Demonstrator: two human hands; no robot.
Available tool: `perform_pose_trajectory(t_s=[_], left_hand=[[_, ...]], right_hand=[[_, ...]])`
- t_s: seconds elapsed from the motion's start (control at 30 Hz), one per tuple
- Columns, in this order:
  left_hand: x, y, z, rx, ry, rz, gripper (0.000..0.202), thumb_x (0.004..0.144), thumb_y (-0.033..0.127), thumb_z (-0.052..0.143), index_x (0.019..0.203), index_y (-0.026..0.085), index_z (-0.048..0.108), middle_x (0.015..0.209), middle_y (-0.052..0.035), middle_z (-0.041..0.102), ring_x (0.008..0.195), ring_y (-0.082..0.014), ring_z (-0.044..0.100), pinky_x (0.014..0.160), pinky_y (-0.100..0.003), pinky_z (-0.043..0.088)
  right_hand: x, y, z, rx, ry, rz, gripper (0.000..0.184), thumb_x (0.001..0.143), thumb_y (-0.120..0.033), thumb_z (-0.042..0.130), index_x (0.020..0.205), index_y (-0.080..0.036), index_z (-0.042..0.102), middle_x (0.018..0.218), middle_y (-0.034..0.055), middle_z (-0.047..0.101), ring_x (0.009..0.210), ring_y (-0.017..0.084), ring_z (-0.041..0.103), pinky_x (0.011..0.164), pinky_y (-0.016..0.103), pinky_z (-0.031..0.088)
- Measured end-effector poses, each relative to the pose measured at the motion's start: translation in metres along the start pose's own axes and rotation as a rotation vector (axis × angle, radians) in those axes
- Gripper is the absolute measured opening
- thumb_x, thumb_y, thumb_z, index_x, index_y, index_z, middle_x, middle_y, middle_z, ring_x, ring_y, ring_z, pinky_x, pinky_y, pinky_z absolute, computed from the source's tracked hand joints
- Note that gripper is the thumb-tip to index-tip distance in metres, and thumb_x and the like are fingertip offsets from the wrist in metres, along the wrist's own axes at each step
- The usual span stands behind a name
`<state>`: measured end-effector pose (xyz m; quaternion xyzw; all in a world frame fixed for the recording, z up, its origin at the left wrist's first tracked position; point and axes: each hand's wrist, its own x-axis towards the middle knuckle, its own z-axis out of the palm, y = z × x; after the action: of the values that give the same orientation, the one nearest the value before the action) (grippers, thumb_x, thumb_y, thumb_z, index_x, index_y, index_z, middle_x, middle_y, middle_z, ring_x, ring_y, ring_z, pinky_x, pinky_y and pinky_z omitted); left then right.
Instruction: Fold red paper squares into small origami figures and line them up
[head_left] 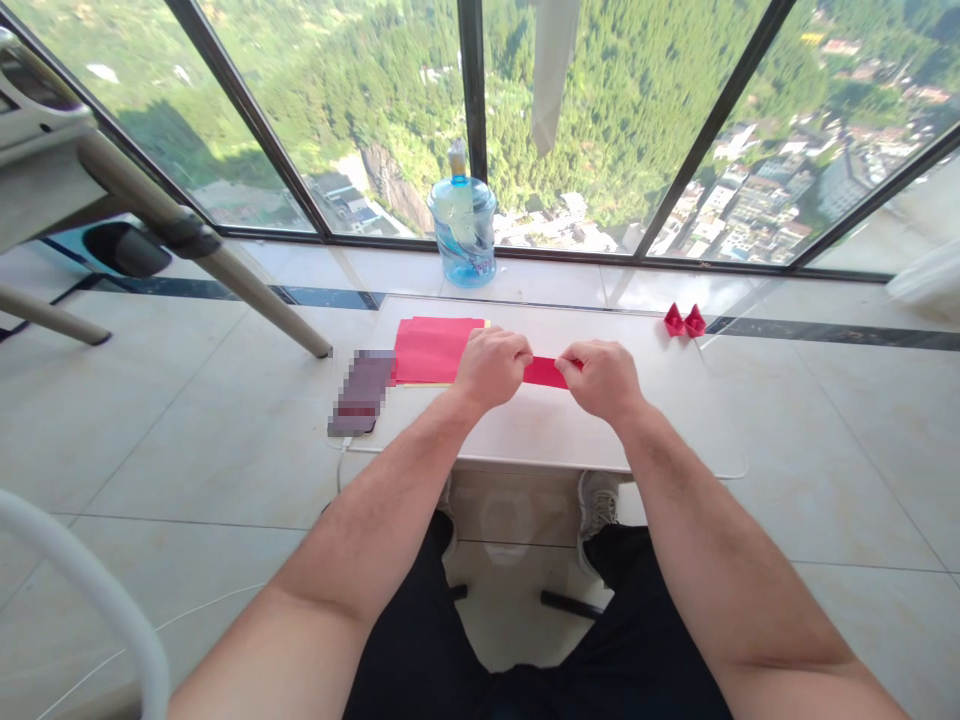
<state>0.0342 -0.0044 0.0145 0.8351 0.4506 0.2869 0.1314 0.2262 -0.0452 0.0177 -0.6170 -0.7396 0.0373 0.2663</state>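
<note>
A narrow strip of folded red paper point(545, 372) stretches between my two hands above the low white table. Its left end is pinched by my left hand point(491, 366), its right end by my right hand point(601, 376); both sets of fingers are closed. Just left of my left hand, and partly behind it, lies a stack of red paper sheets point(439, 350) with a yellowish edge showing. Two small folded red paper pieces point(684, 321) with pointed tips stand side by side near the table's far right.
A phone point(361, 392), blurred out, lies at the left end of the white table point(420, 425) with a white cable. Behind the table a blue water jug point(463, 230) stands by the window. A chair or frame leg point(255, 295) slants down at left.
</note>
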Motion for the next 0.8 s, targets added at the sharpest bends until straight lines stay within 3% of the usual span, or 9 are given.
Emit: perform_pose_trajectory(t_s=[0.2, 0.37, 0.53, 0.7, 0.8], left_hand=[[0.003, -0.01, -0.008, -0.082, -0.021, -0.138, 0.019, 0.081, 0.02, 0.057, 0.073, 0.019, 0.074, 0.077, -0.0066, 0.074, 0.078, -0.0227, 0.065, 0.08, -0.033, 0.046], [0.002, -0.003, -0.005, -0.138, -0.057, -0.151, 0.02, 0.08, 0.02, 0.056, 0.076, 0.019, 0.076, 0.079, -0.0044, 0.076, 0.078, -0.0198, 0.066, 0.077, -0.03, 0.049], [0.001, -0.004, -0.007, -0.159, -0.078, -0.182, 0.019, 0.082, 0.026, 0.058, 0.078, 0.018, 0.075, 0.078, -0.0049, 0.075, 0.076, -0.0189, 0.066, 0.073, -0.029, 0.05], [0.001, -0.023, -0.02, -0.102, -0.05, -0.238, 0.017, 0.082, 0.026, 0.059, 0.075, 0.018, 0.072, 0.076, -0.0049, 0.074, 0.075, -0.0189, 0.065, 0.072, -0.029, 0.049], [0.0, -0.028, -0.024, -0.06, 0.045, -0.293, 0.015, 0.083, 0.024, 0.058, 0.077, 0.018, 0.071, 0.079, -0.0055, 0.074, 0.077, -0.019, 0.065, 0.075, -0.03, 0.05]], right_hand=[[0.003, 0.015, -0.01, 0.24, 0.088, 0.254, 0.016, 0.08, -0.032, 0.066, 0.073, -0.022, 0.075, 0.071, 0.0031, 0.073, 0.068, 0.02, 0.064, 0.068, 0.032, 0.046], [0.002, 0.011, -0.009, 0.425, -0.034, 0.178, 0.025, 0.074, -0.036, 0.073, 0.094, -0.021, 0.077, 0.087, 0.0033, 0.076, 0.077, 0.018, 0.066, 0.072, 0.03, 0.049], [0.003, 0.011, -0.008, 0.398, -0.073, 0.276, 0.022, 0.077, -0.036, 0.066, 0.068, -0.018, 0.074, 0.058, 0.0007, 0.065, 0.059, 0.016, 0.058, 0.058, 0.028, 0.044], [0.004, 0.026, -0.015, 0.423, -0.066, 0.346, 0.023, 0.074, -0.038, 0.068, 0.065, -0.017, 0.072, 0.051, -0.0007, 0.058, 0.051, 0.014, 0.052, 0.051, 0.026, 0.039], [0.003, 0.03, -0.018, 0.448, -0.062, 0.383, 0.024, 0.073, -0.039, 0.068, 0.065, -0.016, 0.072, 0.048, -0.0012, 0.056, 0.047, 0.013, 0.049, 0.048, 0.026, 0.037]])
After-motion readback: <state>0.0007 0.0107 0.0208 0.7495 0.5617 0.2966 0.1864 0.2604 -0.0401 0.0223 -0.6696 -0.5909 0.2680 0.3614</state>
